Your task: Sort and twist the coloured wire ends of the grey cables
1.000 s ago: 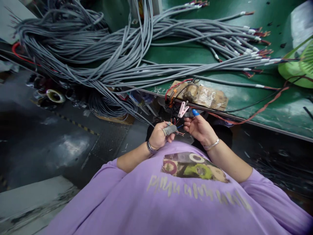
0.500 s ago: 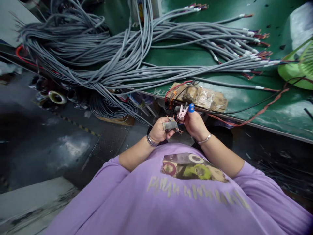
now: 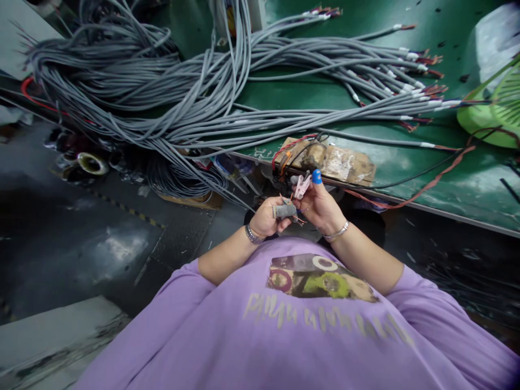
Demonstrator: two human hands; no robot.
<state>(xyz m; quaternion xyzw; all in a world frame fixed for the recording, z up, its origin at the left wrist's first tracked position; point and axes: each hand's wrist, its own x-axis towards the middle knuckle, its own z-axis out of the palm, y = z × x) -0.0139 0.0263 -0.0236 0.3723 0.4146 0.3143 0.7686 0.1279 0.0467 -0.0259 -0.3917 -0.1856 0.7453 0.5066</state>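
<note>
My left hand (image 3: 266, 218) is closed around the end of a grey cable (image 3: 284, 210), whose thin coloured wires fan out toward my right hand. My right hand (image 3: 320, 206), with a blue cap (image 3: 317, 176) on one fingertip, pinches at those wire ends right beside the left hand. A small pink clip (image 3: 301, 186) sits just above the fingers, at the edge of the green workbench (image 3: 406, 162). Both hands are held close to my chest, below the bench edge.
A big tangle of grey cables (image 3: 162, 92) covers the bench and spills off its left edge. Their stripped ends (image 3: 422, 81) lie at the right. A taped brown block (image 3: 337, 160) with red and black leads sits near the edge. A green fan (image 3: 495, 108) stands far right.
My right hand has moved left and closed in on the wire ends held by my left hand; its blue-capped finger has risen beside the pink clip. The left hand stays about where it was.
</note>
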